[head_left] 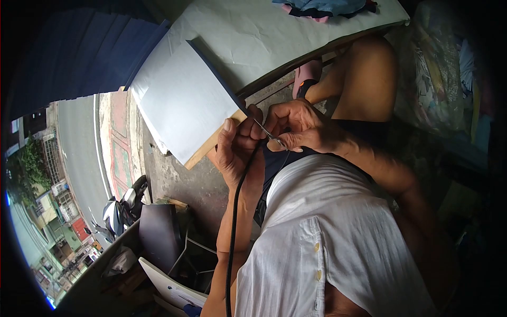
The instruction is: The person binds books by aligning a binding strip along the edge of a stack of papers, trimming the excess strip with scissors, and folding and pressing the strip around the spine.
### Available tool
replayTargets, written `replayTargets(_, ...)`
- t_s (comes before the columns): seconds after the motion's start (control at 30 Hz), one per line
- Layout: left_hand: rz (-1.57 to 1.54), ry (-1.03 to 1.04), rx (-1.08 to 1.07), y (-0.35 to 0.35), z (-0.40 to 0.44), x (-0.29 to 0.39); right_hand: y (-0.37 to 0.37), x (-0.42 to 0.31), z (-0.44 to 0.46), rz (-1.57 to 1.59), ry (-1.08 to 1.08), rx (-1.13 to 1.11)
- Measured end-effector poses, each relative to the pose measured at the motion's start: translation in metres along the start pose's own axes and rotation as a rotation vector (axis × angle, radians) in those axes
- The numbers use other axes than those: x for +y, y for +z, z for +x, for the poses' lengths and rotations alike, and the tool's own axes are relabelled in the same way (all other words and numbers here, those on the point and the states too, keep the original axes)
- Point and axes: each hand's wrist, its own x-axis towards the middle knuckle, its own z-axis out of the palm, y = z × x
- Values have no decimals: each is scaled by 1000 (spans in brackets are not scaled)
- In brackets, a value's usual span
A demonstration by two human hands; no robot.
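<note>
A white flat panel (182,103) with a light wooden strip along its near edge tilts in front of me. My left hand (237,142) is closed at its near corner, the thumb against the wooden strip and the other fingers curled. Close beside it, my right hand (298,127) pinches a thin, pointed metal tool (262,128) that slants up toward the panel's corner. The tool's exact kind is too small to tell. A black cable (234,227) runs along my left forearm up to the hands.
A table with a pale cover (253,39) stands beyond the panel, folded cloth (327,8) on it. My bent leg (367,79) is beside it. Plastic-wrapped items (438,68) lie at right. A dark chair (158,235), a motorcycle (119,214) and a road (82,142) are at left.
</note>
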Motion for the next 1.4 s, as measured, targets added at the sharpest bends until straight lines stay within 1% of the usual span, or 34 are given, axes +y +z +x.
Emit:
replayTargets(0.23, 24, -2, 27, -1, 0, 0, -1, 1, -2, 2, 33, 40)
replayTargets(0.4, -5, -10, -24, -2, 0, 0, 2, 0, -2, 14, 36, 43)
replayTargets(0.47, 0, -5, -10, 0, 0, 0, 2, -1, -2, 3, 70, 31)
replayTargets(0.83, -8, -6, -4, -1, 1, 0, -2, 8, -3, 22, 45, 21)
replayTargets(0.9, -22, 16, -37, -2, 1, -1, -2, 9, -3, 19, 47, 22)
replayTargets(1.0, -6, 21, 19, 1, 0, -1, 2, 10, -4, 79, 28, 28)
replayTargets(1.13, -42, 7, 8, 3, 0, -1, 6, 9, -4, 174, 28, 72)
replayTargets(1.2, -19, 3, 53, 7, -1, 0, 5, 10, -4, 211, 25, 78)
replayTargets(1.3, -12, 1, 5, 4, 0, 0, 0, 10, -5, 148, 21, 53)
replayTargets(1.33, -11, 1, 5, 4, 1, 0, 0, 10, -4, 75, 13, 53)
replayTargets(1.37, -8, -3, 36, 4, 0, 1, 0, 10, -4, 1, 6, 52)
replayTargets(1.4, -6, -5, 52, 4, 1, 0, 1, 9, -4, 1, 6, 52)
